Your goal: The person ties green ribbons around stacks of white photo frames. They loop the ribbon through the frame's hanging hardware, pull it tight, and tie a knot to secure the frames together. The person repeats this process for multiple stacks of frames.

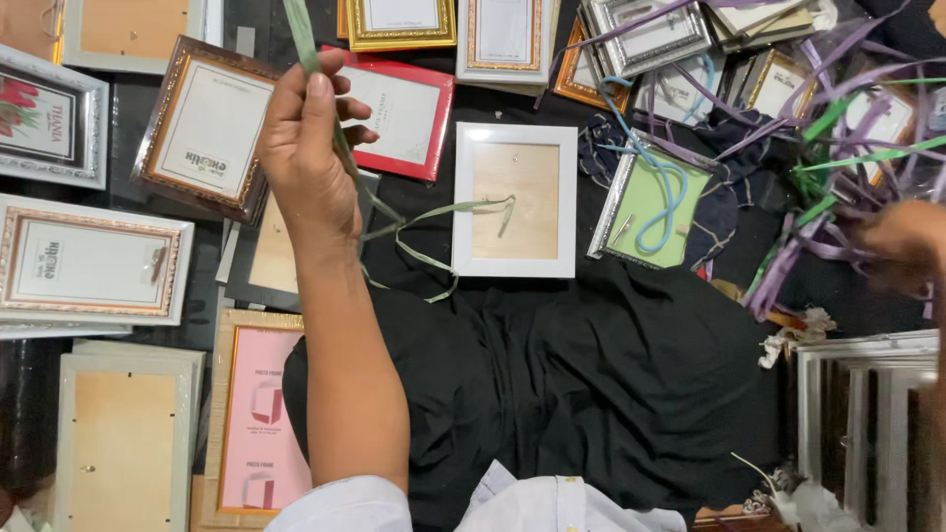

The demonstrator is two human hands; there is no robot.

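Item: pale green ribbon [394, 222], pinched taut in our raised left hand [307, 158] beside the face-down white frame [515, 200] it trails toward; right hand [902, 241] blurred among purple ribbons [803, 246], grip unreadable.

The one camera sits on my head and looks almost straight down from close above my lap, my left forearm [350, 374] rising from six o'clock, picture frames [94, 261] spreading from nine round to three, with no second view to overlap.
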